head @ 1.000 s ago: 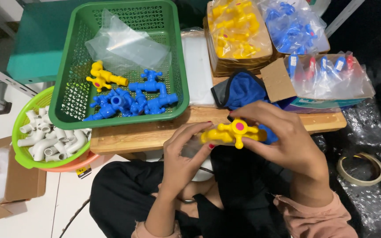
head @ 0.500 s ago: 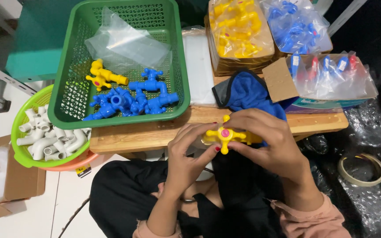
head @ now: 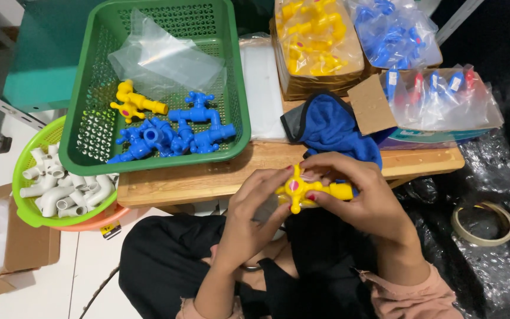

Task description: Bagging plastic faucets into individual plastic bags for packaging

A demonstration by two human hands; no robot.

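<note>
I am pinching a yellow tap (head: pixel 311 190) between both hands just above my lap, at the near edge of the wooden bench (head: pixel 208 177). My left hand (head: pixel 255 212) is closing its fingertips on the cross-shaped handle with the red middle, while my right hand (head: pixel 355 195) is wrapping over the tap's body, with the yellow spout poking out under my fingers. Just behind my right hand a blue cloth (head: pixel 332 127) is lying on the bench. Further left, a green basket (head: pixel 90 118) is holding one more yellow tap, a cluster of blue taps (head: pixel 172 133) and a clear plastic bag (head: pixel 160 59). Beside it, off the bench's left end, a light green bowl (head: pixel 28 159) is holding white pipe elbows (head: pixel 66 189). At the far side, bags of yellow taps (head: pixel 317 35) and blue taps are sitting in cardboard boxes, and a roll of tape (head: pixel 482 223) is lying well to my right.
</note>
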